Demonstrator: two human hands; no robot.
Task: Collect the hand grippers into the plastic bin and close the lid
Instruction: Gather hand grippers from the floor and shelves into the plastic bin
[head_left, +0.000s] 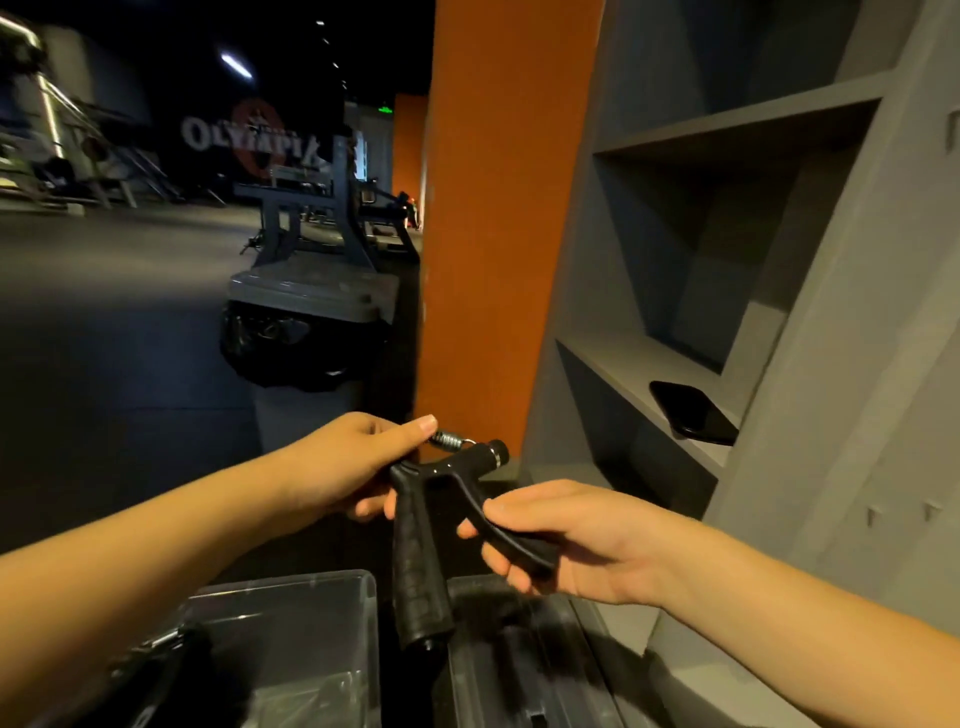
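Two clear plastic pieces lie nearest, at the bottom of the view: the plastic bin (311, 579) on the left and, just beside it on the right, a flat ribbed piece that looks like its lid (519, 675). In the bin's left part lies a dark object with a glint of metal (171, 639), too dim to identify.

Above them, both hands hold one black hand gripper (421, 519) in the air. The left hand (348, 467) grips its top end, fingers curled under the head and thumb lying along the steel spring (449, 440). The right hand (561, 540) pinches the curved right handle between thumb and fingers. The thicker left handle hangs free, pointing down at the gap between bin and lid, touching neither.

Further right stands a grey shelf unit (649, 364) with a dark phone (693, 413) lying flat on one shelf. Beside it rises an orange pillar (498, 208). Left of the pillar stands a grey trash can (306, 296) lined with a black bag. Beyond it are a gym machine (311, 208) on the dark floor and, farthest, a wall sign reading OLYMPIA (254, 137).
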